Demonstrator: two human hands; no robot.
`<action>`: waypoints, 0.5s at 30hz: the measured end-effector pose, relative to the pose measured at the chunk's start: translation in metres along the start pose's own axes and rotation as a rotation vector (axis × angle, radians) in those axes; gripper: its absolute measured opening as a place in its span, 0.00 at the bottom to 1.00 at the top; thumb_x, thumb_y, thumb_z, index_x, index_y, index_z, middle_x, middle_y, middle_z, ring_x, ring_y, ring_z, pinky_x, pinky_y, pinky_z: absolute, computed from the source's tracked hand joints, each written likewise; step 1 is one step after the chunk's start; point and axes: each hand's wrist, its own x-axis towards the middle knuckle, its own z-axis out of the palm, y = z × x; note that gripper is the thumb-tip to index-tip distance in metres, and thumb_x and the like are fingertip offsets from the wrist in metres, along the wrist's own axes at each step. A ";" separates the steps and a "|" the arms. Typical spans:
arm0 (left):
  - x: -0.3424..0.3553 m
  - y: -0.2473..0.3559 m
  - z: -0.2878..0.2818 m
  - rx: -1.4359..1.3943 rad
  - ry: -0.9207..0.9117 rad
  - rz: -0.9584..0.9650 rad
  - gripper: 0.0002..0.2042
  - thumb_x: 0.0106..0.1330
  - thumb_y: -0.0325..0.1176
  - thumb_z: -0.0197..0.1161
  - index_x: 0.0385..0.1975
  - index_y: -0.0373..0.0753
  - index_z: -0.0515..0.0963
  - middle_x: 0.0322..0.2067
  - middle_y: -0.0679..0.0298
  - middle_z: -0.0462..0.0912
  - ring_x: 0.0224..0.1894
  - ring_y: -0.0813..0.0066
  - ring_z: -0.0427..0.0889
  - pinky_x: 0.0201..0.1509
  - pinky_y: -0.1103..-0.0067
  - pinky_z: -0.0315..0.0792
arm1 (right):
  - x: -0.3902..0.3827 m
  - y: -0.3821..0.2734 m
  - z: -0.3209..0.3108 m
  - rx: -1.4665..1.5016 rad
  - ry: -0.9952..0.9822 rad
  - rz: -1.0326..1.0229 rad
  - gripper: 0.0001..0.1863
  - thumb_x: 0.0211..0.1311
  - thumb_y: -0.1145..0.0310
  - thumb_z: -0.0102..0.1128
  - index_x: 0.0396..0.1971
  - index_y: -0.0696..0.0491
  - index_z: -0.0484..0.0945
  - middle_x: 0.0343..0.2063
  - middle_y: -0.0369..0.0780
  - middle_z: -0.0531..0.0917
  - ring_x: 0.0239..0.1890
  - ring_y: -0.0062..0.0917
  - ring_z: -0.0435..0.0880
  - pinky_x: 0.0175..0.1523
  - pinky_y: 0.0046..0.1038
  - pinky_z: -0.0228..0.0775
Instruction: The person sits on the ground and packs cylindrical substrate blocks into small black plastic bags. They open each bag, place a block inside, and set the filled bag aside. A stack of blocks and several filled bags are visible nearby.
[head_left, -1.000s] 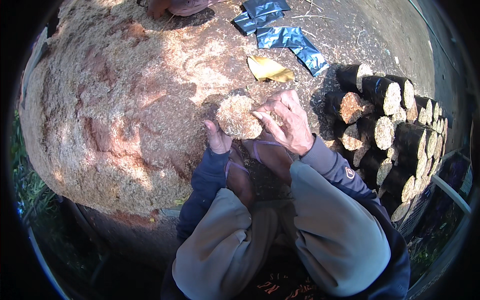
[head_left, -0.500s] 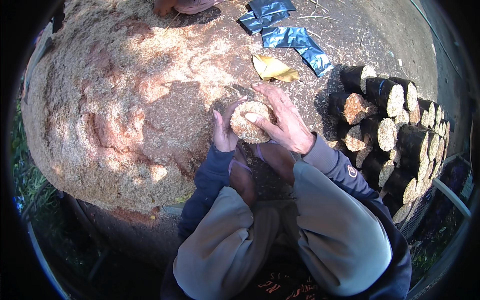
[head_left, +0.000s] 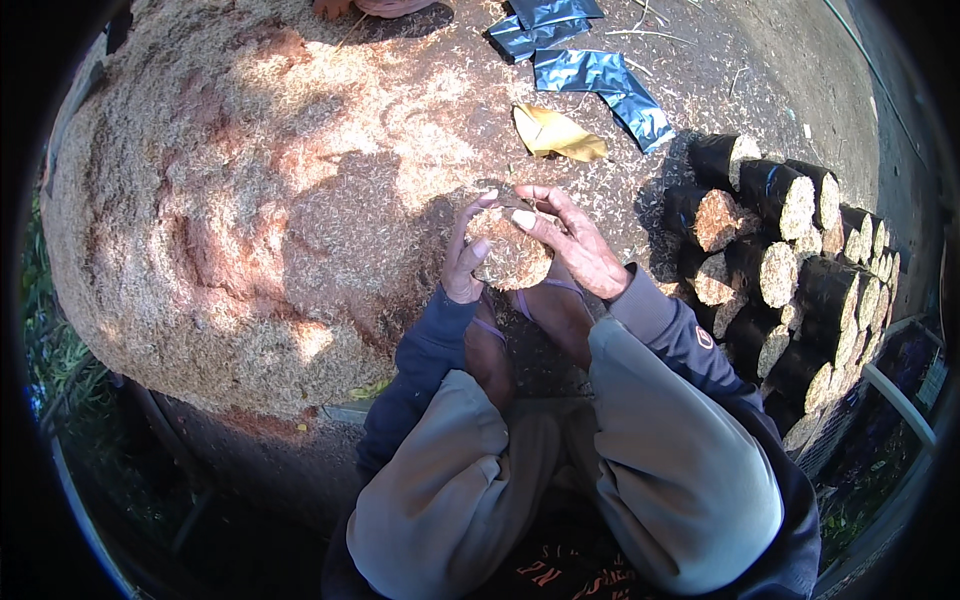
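Tan round of shavings (head_left: 515, 263) sits between left grip (head_left: 464, 262) and right grip (head_left: 582, 248), both clasping its edge

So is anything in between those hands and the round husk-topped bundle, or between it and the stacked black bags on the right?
Nothing visible separates the left hand or the right hand from the round husk-topped bundle; both cup it. Toward the stacked black bags, the right hand itself is in between.

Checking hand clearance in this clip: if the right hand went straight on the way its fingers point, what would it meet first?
Besides the round husk-filled bundle it touches, the right hand would probably meet the fingertips of the left hand, though depth is unclear.
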 end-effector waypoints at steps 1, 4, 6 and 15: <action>0.000 0.000 0.000 -0.004 0.003 -0.004 0.36 0.66 0.44 0.63 0.72 0.34 0.62 0.63 0.55 0.73 0.68 0.64 0.71 0.75 0.67 0.61 | 0.001 0.002 -0.001 0.019 -0.022 0.023 0.30 0.70 0.52 0.68 0.64 0.54 0.73 0.56 0.42 0.79 0.61 0.27 0.76 0.65 0.32 0.68; 0.003 -0.001 -0.001 0.143 0.062 -0.071 0.36 0.64 0.41 0.62 0.72 0.34 0.62 0.64 0.55 0.73 0.69 0.65 0.70 0.75 0.68 0.60 | 0.003 0.005 -0.004 0.067 -0.075 0.103 0.30 0.70 0.52 0.67 0.64 0.54 0.73 0.56 0.42 0.80 0.60 0.26 0.76 0.63 0.31 0.70; 0.003 -0.001 -0.002 0.163 0.060 -0.077 0.35 0.65 0.42 0.62 0.72 0.34 0.62 0.64 0.55 0.72 0.69 0.66 0.70 0.75 0.69 0.60 | 0.003 0.007 -0.005 0.099 -0.080 0.164 0.29 0.71 0.54 0.67 0.63 0.54 0.73 0.56 0.41 0.80 0.60 0.25 0.76 0.62 0.30 0.71; 0.001 0.011 -0.003 0.388 -0.057 -0.130 0.45 0.57 0.41 0.78 0.73 0.36 0.61 0.69 0.54 0.68 0.70 0.65 0.68 0.75 0.68 0.61 | 0.005 0.029 -0.005 0.110 -0.080 -0.009 0.25 0.69 0.62 0.69 0.61 0.54 0.74 0.58 0.41 0.77 0.62 0.26 0.75 0.65 0.31 0.70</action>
